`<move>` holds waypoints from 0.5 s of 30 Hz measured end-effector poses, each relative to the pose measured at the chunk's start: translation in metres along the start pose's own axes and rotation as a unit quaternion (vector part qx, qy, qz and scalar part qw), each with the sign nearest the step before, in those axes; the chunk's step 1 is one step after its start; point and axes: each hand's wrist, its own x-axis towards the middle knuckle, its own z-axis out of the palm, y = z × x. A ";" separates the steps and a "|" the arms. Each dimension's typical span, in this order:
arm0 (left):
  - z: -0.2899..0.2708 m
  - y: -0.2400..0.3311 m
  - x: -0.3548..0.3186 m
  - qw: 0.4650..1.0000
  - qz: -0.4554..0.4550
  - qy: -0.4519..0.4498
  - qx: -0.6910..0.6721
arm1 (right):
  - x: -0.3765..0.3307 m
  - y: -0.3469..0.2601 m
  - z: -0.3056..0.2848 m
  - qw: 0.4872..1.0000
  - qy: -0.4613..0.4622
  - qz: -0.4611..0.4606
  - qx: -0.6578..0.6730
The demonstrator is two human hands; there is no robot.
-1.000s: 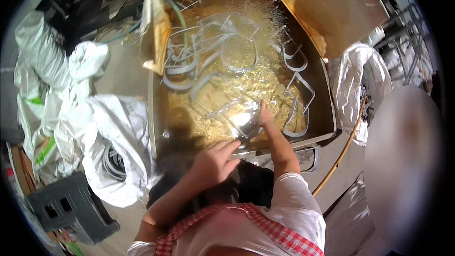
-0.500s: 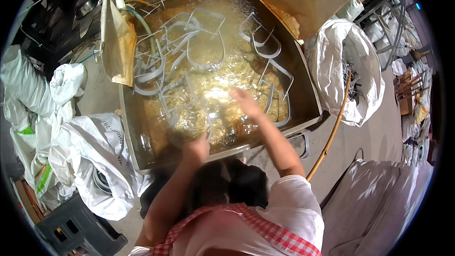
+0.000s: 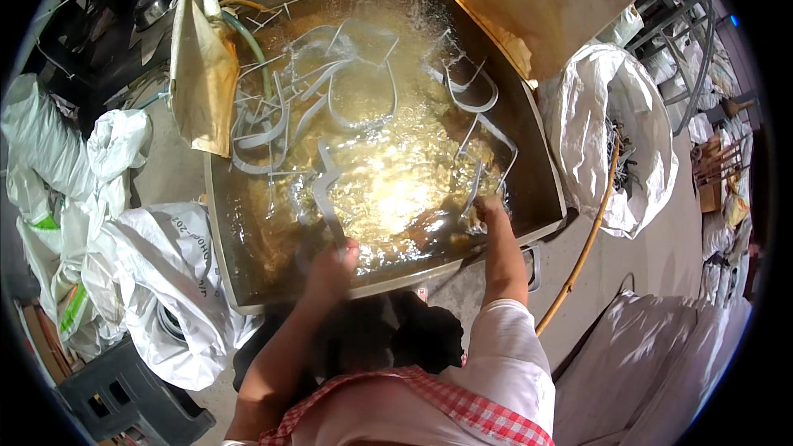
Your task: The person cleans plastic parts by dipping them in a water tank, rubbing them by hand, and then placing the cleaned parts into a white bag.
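A wide metal tank point(image 3: 223, 239) of shallow, rippling yellowish water lies before me, with several curved grey strips in it. My left hand point(image 3: 330, 268) is closed at the near rim around the lower end of a bent grey strip point(image 3: 325, 190), which rises out over the water. Towards the right wall, my right hand point(image 3: 493, 210) is down at the water with its fingers curled. Beside it stands another grey strip point(image 3: 473, 186); what the fingers hold, if anything, is hidden. More looped grey strips point(image 3: 363, 120) lie farther back.
Water falls at the tank's back. Stained sheets point(image 3: 200, 74) hang at its far corners. On the right are a white sack point(image 3: 570, 116) of grey scraps and a long wooden stick point(image 3: 591, 227). White bags point(image 3: 165, 281) and a dark plastic stool point(image 3: 124, 400) stand left.
My right hand has moved right and nearer, from over the middle of the water to the right side. The strip in my left hand has turned more upright.
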 end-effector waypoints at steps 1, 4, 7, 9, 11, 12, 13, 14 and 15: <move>-0.001 0.005 -0.001 1.000 -0.003 -0.007 -0.016 | 0.003 0.002 0.002 0.995 -0.023 -0.014 0.101; -0.009 -0.001 -0.002 1.000 -0.004 0.018 0.003 | -0.037 -0.039 0.071 0.937 -0.032 -0.070 0.342; 0.000 0.021 0.002 0.999 0.026 -0.019 -0.041 | -0.023 -0.016 0.091 0.939 0.065 -0.286 0.178; -0.004 0.009 -0.002 0.999 0.010 0.006 -0.048 | -0.089 -0.059 0.133 0.951 -0.035 -0.306 0.026; 0.000 -0.003 -0.002 0.998 0.031 0.034 -0.043 | -0.150 -0.093 0.136 0.914 -0.085 -0.337 -0.208; -0.002 -0.002 -0.003 0.998 0.031 0.029 -0.053 | -0.179 -0.105 0.134 0.865 -0.103 -0.405 -0.278; -0.005 0.003 -0.002 0.997 0.036 0.023 -0.063 | -0.191 -0.111 0.131 0.851 -0.097 -0.417 -0.303; -0.007 0.005 -0.001 0.996 0.036 0.017 -0.075 | -0.202 -0.115 0.129 0.836 -0.094 -0.429 -0.329; -0.010 0.006 -0.001 0.996 0.050 0.031 -0.070 | -0.205 -0.117 0.128 0.863 -0.075 -0.389 -0.313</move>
